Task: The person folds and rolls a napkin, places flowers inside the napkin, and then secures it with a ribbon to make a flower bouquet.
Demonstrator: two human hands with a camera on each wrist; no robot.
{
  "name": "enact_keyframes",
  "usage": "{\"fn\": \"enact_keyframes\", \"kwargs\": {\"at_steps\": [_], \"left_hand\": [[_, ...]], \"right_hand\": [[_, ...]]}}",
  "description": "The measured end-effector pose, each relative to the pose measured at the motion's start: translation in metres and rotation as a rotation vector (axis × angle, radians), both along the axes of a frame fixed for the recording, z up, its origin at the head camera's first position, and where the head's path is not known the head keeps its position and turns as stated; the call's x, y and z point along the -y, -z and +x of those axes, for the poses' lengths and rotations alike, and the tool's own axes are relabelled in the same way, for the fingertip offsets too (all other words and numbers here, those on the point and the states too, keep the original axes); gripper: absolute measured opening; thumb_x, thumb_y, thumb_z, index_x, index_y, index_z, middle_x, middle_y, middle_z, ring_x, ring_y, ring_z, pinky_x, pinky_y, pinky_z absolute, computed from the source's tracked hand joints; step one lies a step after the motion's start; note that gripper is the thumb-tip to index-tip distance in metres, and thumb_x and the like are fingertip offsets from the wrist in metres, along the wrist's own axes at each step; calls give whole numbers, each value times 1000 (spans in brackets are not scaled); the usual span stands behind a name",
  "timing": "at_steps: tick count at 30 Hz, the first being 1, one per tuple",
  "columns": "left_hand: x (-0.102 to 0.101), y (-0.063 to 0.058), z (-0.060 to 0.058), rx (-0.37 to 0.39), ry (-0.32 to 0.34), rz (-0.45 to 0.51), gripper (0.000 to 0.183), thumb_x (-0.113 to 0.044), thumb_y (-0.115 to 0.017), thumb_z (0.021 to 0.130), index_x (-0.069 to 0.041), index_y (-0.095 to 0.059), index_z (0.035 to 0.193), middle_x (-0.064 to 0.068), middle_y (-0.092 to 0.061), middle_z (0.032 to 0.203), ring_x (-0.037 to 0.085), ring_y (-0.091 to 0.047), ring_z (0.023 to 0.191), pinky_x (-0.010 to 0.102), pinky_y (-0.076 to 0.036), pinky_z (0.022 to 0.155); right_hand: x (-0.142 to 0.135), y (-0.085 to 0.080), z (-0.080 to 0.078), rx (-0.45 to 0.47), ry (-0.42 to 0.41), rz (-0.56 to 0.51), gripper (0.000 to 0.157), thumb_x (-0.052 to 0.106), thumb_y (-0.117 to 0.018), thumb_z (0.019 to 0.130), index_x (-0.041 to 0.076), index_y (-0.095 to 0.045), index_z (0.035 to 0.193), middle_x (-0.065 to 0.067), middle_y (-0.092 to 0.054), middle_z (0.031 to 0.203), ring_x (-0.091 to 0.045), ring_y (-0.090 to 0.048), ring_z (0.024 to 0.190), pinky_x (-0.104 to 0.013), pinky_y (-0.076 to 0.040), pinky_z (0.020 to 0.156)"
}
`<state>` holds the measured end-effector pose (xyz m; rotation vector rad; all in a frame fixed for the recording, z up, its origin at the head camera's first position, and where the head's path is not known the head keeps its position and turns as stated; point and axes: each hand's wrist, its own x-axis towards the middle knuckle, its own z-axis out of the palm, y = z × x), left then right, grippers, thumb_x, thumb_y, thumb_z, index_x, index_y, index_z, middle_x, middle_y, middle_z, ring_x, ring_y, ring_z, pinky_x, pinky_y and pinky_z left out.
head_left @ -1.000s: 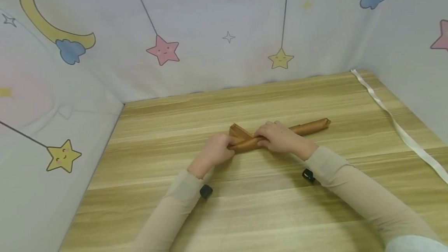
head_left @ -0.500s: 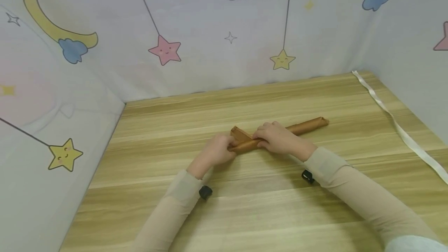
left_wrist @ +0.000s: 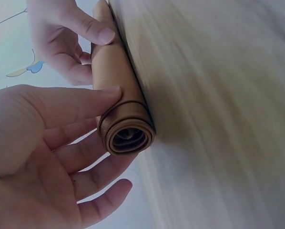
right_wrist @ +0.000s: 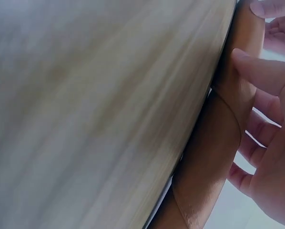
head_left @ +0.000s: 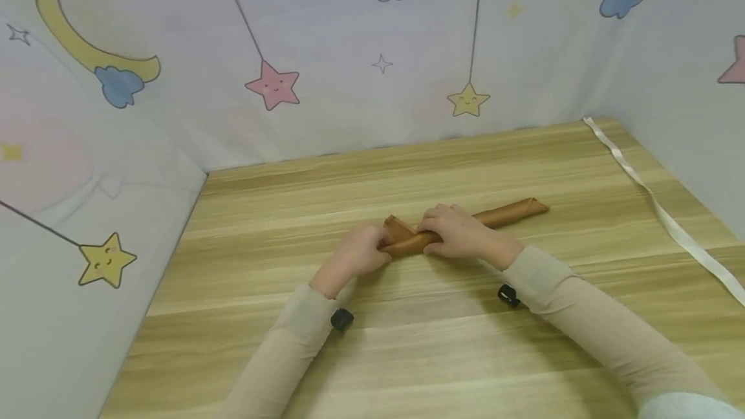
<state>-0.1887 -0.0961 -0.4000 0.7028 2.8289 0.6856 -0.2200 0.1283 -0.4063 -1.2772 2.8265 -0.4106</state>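
Note:
A smooth brown sheet, rolled into a long narrow tube, lies slantwise on the wooden table. Its left end shows spiral layers in the left wrist view. An unrolled flap rises behind the tube between the hands. My left hand holds the left end, thumb on the near side and fingers behind. Farther along, about mid-length, my right hand grips the tube in the same way. Diagonal seams cross the tube in the right wrist view, where its other end tapers off.
A long white ribbon runs down the right side of the wooden table. White fabric walls printed with stars and moons enclose the back and sides. A small black device sits at each wrist.
The flap behind the tube has sunk lower and grown smaller as the roll turns. The tube's right end has become more pointed. Both hands stay in nearly the same places.

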Motion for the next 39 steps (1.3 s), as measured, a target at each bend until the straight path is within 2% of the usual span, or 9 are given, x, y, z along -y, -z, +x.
{"fn": "enact_keyframes", "kwargs": {"at_steps": [5, 9, 13, 17, 22, 30, 34, 39], "left_hand": [[3, -2, 0, 9, -6, 3, 12, -4, -70, 82, -5, -63, 92, 6, -65, 88, 17, -55, 75, 31, -48, 69], [4, -4, 0, 21, -10, 2, 11, -5, -68, 84, -3, -66, 95, 8, -68, 91, 17, -57, 76, 33, -50, 71], [4, -4, 0, 20, -19, -2, 20, -8, -74, 80, -1, -69, 98, 8, -67, 94, 18, -59, 81, 34, -51, 75], [4, -4, -1, 5, -19, -10, 25, -8, -79, 75, -1, -71, 97, 6, -65, 93, 17, -58, 82, 34, -50, 76], [5, -4, -2, 12, -18, 17, 17, -3, -73, 78, -1, -72, 94, 8, -70, 92, 18, -59, 78, 34, -51, 75], [7, -5, -3, 35, -55, 26, 20, -5, -68, 83, -2, -66, 103, 14, -68, 102, 27, -63, 95, 40, -52, 82], [7, -6, -4, 54, -68, 37, 15, -7, -67, 86, -2, -67, 100, 12, -68, 97, 23, -62, 87, 37, -52, 78], [7, -3, -5, 50, -73, 48, 13, -9, -67, 86, -1, -69, 96, 9, -68, 95, 17, -57, 77, 31, -50, 72]], "right_hand": [[6, -1, 1, -24, -17, -12, 33, 19, -76, 82, 8, -67, 112, -5, -65, 107, -26, -57, 102, -45, -44, 86], [9, -4, 3, -40, -27, -13, 28, 16, -74, 83, 8, -69, 110, -5, -67, 105, -24, -59, 99, -44, -44, 84], [12, -6, 4, -50, -30, -5, 26, 15, -72, 86, 8, -69, 111, -4, -69, 104, -23, -60, 96, -42, -45, 83], [13, -6, 2, -34, -19, 20, 26, 15, -69, 88, 8, -69, 113, -4, -69, 106, -22, -60, 95, -42, -45, 82], [14, -5, 1, 9, -1, 22, 26, 15, -67, 90, 8, -68, 115, -5, -69, 108, -23, -60, 96, -43, -45, 82], [16, -4, 0, -8, -21, -35, 30, 17, -72, 85, 8, -66, 114, -6, -65, 110, -27, -57, 105, -47, -45, 88], [19, -4, 1, -24, -33, -24, 35, 18, -77, 81, 8, -66, 112, -6, -64, 109, -27, -57, 105, -46, -45, 88], [22, -1, -1, -49, -38, -8, 29, 14, -76, 81, 9, -67, 109, -6, -66, 107, -26, -59, 102, -44, -45, 86]]}}
